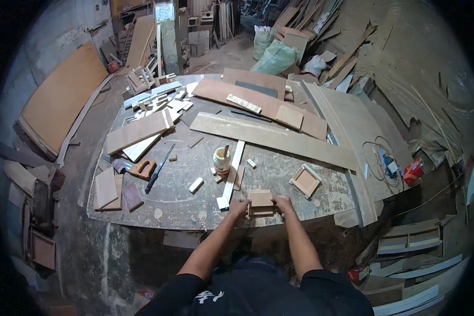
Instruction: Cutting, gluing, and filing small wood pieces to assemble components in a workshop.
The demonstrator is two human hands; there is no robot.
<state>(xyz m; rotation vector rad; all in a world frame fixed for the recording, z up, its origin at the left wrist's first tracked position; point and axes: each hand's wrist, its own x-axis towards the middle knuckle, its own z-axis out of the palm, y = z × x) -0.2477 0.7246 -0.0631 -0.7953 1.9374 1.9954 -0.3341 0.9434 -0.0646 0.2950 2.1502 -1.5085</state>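
Note:
At the near edge of the workbench [271,158], a small box-like wooden piece [260,199] sits between my hands. My left hand [239,207] is closed on its left side, and my right hand [284,204] grips its right side. Just beyond my left hand runs a pale wood strip [233,176]. Beside that strip stands an open jar [222,162] with a stick or brush handle in it. To the right of my right hand lies a small square wooden tray-like frame [305,181]. Small wood blocks [196,185] rest near the jar.
A handsaw [142,169] and a long dark tool [160,168] lie on the left. Long boards [274,138] cross the bench's middle, with offcuts [168,108] piled at far left. A coiled cable [376,158] sits on the right panel. Sacks [276,57] stand behind.

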